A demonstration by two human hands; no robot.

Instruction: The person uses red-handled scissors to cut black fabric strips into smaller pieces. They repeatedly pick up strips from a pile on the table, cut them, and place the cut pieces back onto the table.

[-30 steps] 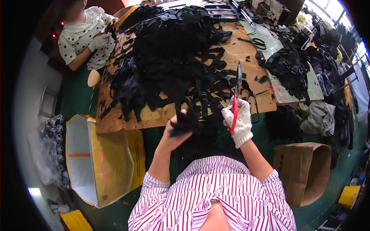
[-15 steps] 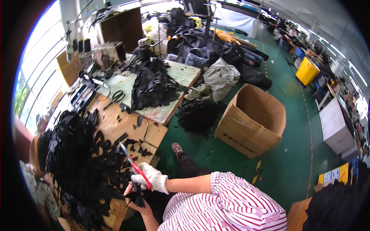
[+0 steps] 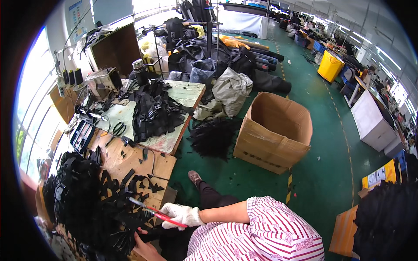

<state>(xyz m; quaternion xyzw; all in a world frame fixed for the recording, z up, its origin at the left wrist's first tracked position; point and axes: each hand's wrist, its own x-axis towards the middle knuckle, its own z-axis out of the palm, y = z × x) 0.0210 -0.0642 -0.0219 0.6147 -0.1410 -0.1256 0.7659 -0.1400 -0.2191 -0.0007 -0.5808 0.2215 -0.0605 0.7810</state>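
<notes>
My right hand [image 3: 180, 216], in a white knitted glove, grips red-handled scissors [image 3: 154, 212]. Their metal tip points left over the wooden table [image 3: 159, 167]. Just below, my bare left hand [image 3: 146, 249] is closed on black fabric strips [image 3: 126, 241] at the edge of a large black heap [image 3: 78, 195]; its fingers are partly hidden. Loose black scraps [image 3: 150, 185] lie scattered on the table beyond the scissors.
A second, pale table [image 3: 170, 128] beyond carries black straps [image 3: 154, 111], with black-handled scissors [image 3: 119, 128] nearby. On the green floor stand an open cardboard box [image 3: 272, 150] and a pile of black strips [image 3: 213, 137]. A grey sack [image 3: 233, 91] sits behind.
My left hand has moved down and left to the heap's edge. The right hand has lowered slightly, and the scissors now lie flatter. The whole view has shifted a little.
</notes>
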